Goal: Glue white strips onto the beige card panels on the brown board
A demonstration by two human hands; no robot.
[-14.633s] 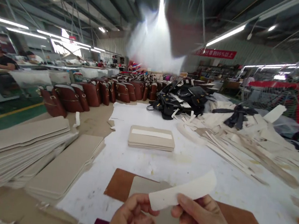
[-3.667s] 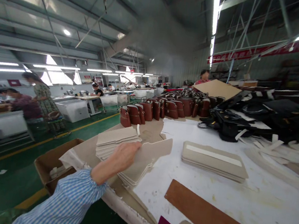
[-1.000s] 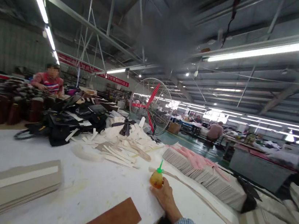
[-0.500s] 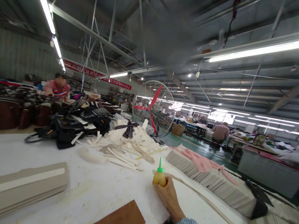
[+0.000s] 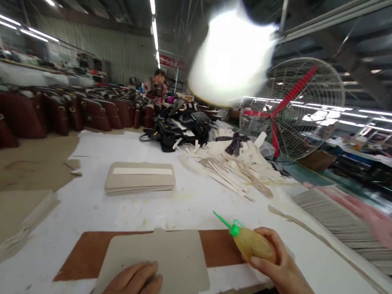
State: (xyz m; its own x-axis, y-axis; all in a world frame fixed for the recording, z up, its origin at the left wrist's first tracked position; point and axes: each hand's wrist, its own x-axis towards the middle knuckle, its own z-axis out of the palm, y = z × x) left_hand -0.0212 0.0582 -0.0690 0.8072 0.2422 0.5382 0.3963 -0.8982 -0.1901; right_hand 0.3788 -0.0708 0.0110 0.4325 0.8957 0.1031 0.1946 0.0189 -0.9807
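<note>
Two hands show in the head view, both yours, low in the frame. Your right hand (image 5: 276, 266) is closed around a yellow glue bottle (image 5: 253, 244), tilted so its green nozzle (image 5: 225, 221) points up and away to the left of the hand. Your left hand (image 5: 132, 285) lies flat, fingers spread, pressing on the near edge of a grey card (image 5: 159, 260). That card sits on a brown board (image 5: 85, 258), which lies on the white desk (image 5: 188, 204); the bottle hangs just beyond the card's right corner, over the board's far end.

Past your left hand, well apart from it, a stack (image 5: 140, 178) of grey cards rests on the desk with a pale strip across its top. Left of your left hand, more grey sheets (image 5: 2, 218) spread out in low piles. Beyond your right hand lie pale scraps (image 5: 237, 164), then black bags (image 5: 180, 128) and a fan (image 5: 295, 107) with red blades. Rows of brown bags (image 5: 59, 110) stand far off to the left, and a person (image 5: 157, 86) sits behind them. A bright blur hides part of the ceiling.
</note>
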